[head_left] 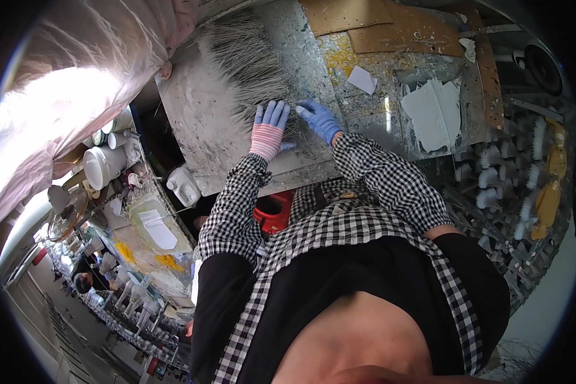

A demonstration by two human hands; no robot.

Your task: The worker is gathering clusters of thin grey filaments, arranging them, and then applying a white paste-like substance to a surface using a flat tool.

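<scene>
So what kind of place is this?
Probably a workshop: there's a paint-spattered workbench, grey bristle-like strands spread out on it, and a smeared white patch, maybe paste or paint.

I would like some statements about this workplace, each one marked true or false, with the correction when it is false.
1. The left hand and the right hand both wear gloves. True.
2. The thin grey bristles lie to the right of the right hand. False: they spread ahead and to its left.
3. A small white sheet lies to the right of the right hand. True.
4. The sleeve covers are plain red. False: they are black-and-white checked.
</scene>
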